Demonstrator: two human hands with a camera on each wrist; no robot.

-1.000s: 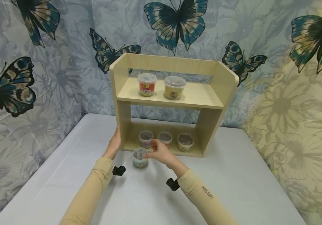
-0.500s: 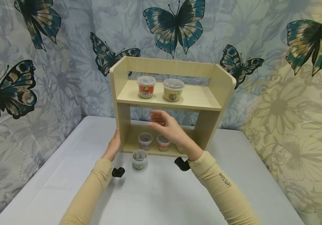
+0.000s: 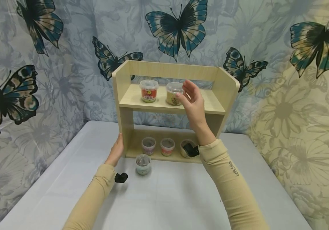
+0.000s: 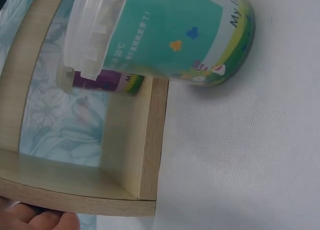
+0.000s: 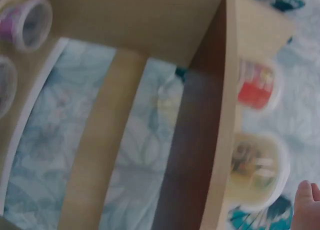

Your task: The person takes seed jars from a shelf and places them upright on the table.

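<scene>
My left hand [image 3: 115, 150] rests against the outer left side of the wooden shelf unit [image 3: 122, 127]; in the left wrist view its fingertips [image 4: 50, 221] show at the panel edge. My right hand [image 3: 194, 103] is raised before the upper board, fingers spread and bent a little, beside a yellow lidded plastic tub [image 3: 173, 97]. A gap shows between my right fingers [image 5: 304, 205] and that tub in the right wrist view. Left of it on the same board is a red-labelled lidded tub [image 3: 148, 91]. A teal-labelled tub [image 3: 143, 165] stands on the table just before the unit.
Along the lower board stand a purple-labelled tub [image 3: 148, 147], a pink-labelled tub [image 3: 167, 147] and a cream tub [image 3: 183, 150], the last partly hidden by the black wrist camera [image 3: 191, 150]. A white cloth covers the table [image 3: 164, 198]. Butterfly-print fabric hangs behind.
My right hand has left the teal-labelled tub on the table and risen rightward to the yellow tub on the upper board. My left hand has stayed at the unit's side.
</scene>
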